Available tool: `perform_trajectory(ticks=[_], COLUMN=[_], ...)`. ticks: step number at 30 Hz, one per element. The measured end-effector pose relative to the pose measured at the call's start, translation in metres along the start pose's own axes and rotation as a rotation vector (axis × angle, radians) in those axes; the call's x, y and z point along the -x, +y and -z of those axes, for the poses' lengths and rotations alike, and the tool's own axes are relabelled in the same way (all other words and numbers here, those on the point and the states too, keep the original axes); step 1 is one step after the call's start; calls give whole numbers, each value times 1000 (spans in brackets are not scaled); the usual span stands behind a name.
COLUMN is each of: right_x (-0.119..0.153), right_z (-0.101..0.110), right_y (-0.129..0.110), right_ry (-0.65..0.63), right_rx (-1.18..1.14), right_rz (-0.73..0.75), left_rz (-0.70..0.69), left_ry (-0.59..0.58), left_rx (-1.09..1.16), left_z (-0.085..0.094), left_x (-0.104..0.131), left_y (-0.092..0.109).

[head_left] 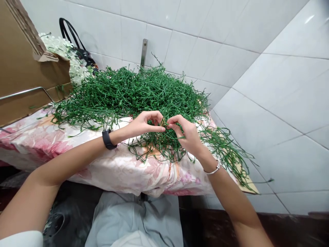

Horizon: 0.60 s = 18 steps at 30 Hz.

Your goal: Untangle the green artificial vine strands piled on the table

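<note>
A large tangled heap of thin green artificial stems [138, 91] lies on a table covered with a floral cloth [108, 171]. Over the heap's front edge, my left hand [145, 124] is closed in a pinch, thumb and forefinger around a small piece of green stem [166, 124]. Close beside it, my right hand [189, 135] also pinches at that stem, its fingertips nearly meeting those of the left. The exact grip points are too small to make out. A looser bunch of stems [156, 147] hangs below both hands on the cloth.
More stems [226, 147] spread over a flat board [253, 187] at the right. A cardboard box [28, 72] stands at the left, near white artificial flowers [58, 44] and a black bag [83, 53]. Tiled walls [195, 34] close off the back and right.
</note>
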State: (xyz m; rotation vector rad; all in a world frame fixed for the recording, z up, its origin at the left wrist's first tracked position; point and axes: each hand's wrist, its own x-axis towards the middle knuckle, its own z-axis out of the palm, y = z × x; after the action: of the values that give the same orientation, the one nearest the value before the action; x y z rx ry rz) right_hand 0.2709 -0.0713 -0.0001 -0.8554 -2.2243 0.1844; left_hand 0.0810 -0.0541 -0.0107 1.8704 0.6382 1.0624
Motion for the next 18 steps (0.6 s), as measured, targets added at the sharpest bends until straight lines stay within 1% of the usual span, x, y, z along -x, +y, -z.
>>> perform_trajectory(ticks=[3, 5, 9, 12, 18], right_x=[-1, -2, -2, -1, 0], right_z=[-2, -2, -2, -3, -3], right_y=[3, 3, 2, 0, 0], right_ry=[73, 102, 71, 39, 62], right_rx=[64, 76, 53, 57, 130], right_rz=[82, 113, 140, 127, 97], left_rz=[-10, -27, -59, -79, -33], left_ry=[21, 28, 18, 25, -24], left_rx=[-54, -77, -65, -47, 8], left_z=[0, 1, 3, 2, -1], left_x=[0, 0, -1, -1, 0], left_y=[1, 2, -1, -3, -2])
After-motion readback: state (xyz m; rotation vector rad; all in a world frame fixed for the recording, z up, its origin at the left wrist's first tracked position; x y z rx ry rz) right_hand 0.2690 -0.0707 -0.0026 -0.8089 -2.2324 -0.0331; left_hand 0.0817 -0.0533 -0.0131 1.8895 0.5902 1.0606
